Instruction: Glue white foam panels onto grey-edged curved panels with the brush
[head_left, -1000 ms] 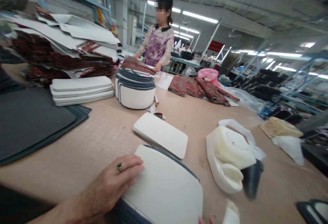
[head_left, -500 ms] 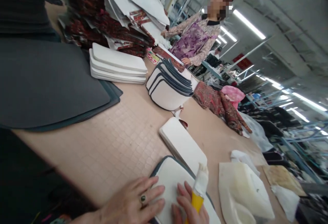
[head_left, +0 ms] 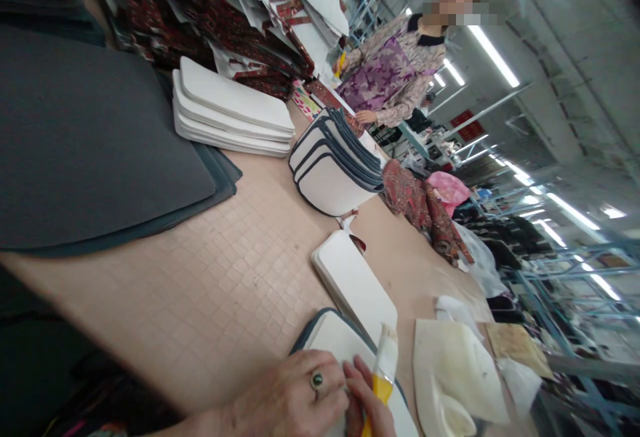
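Note:
A white rounded panel (head_left: 333, 339) lies on a dark piece whose edge (head_left: 305, 331) shows around it, close in front of me. Over the panel, my left hand (head_left: 300, 393), with a green-stoned ring, has its fingers curled together; what they pinch, if anything, is hidden. My right hand (head_left: 369, 405) meets the left fingertips and holds a brush (head_left: 384, 373) with a yellow handle, its pale bristles pointing up. Just beyond the panel lies a small stack of white pads (head_left: 357, 283). A pale, glue-stained container (head_left: 450, 370) stands to the right.
Dark sheets (head_left: 100, 143) are piled at left. White pads (head_left: 230, 113) and dark-edged white panels (head_left: 333, 173) are stacked farther back. Patterned fabric (head_left: 425, 203) lies at the table's far edge. Across the table (head_left: 240, 243) stands a person (head_left: 390, 77) with a yellow-handled tool.
My left fingers, spread flat on the panel before, have curled and moved right to meet my right fingers. The brush stays in my right hand. The person opposite now shows a yellow-handled tool.

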{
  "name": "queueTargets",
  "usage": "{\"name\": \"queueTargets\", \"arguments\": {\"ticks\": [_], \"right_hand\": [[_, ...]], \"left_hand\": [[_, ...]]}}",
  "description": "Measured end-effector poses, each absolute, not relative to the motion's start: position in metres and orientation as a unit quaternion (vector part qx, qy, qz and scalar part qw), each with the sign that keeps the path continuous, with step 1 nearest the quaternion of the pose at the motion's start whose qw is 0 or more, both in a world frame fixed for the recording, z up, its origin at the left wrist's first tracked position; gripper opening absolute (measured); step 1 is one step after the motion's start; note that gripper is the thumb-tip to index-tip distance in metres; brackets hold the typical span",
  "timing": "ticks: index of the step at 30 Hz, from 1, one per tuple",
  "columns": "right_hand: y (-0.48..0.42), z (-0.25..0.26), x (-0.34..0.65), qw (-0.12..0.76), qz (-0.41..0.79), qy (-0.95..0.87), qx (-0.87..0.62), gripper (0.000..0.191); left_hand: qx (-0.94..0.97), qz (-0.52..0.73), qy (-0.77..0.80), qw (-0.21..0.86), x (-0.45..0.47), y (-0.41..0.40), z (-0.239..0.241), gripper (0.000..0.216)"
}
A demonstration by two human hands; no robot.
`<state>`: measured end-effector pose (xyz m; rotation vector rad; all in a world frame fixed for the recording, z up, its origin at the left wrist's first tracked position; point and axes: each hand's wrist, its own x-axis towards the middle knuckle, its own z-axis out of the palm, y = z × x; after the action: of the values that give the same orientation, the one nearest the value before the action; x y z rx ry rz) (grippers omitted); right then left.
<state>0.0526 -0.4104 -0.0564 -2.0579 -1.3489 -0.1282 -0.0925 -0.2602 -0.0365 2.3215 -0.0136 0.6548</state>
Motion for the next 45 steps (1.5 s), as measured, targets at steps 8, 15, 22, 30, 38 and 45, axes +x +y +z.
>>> {"name": "queueTargets", "arguments": {"ticks": [8, 15, 22, 30, 38, 45], "right_hand": [[-0.421, -0.073, 0.047, 0.35, -0.062, -0.434, -0.828, 0.025], [-0.449, -0.073, 0.048, 0.385, -0.071, -0.409, -0.824, 0.023], [-0.455, -0.104, 0.043, 0.452, -0.067, -0.401, -0.794, 0.026], [-0.449, -0.109, 0.05, 0.439, -0.106, -0.4, -0.797, 0.026], [-0.431, -0.084, 0.034, 0.355, -0.121, -0.455, -0.808, 0.052], [-0.483, -0.086, 0.066, 0.36, -0.129, -0.33, -0.863, 0.039]], "left_hand": [[0.966, 0.103, 0.011, 0.236, -0.089, -0.262, -0.028, 0.058], [0.969, 0.081, 0.003, 0.235, -0.082, -0.26, -0.026, 0.051], [0.976, 0.075, -0.047, 0.199, -0.051, -0.296, -0.01, 0.052], [0.982, 0.057, 0.016, 0.18, -0.05, -0.269, -0.039, 0.065], [0.982, 0.14, 0.011, 0.127, -0.05, -0.254, -0.063, 0.062], [0.984, 0.139, 0.014, 0.11, -0.048, -0.249, -0.068, 0.063]]}}
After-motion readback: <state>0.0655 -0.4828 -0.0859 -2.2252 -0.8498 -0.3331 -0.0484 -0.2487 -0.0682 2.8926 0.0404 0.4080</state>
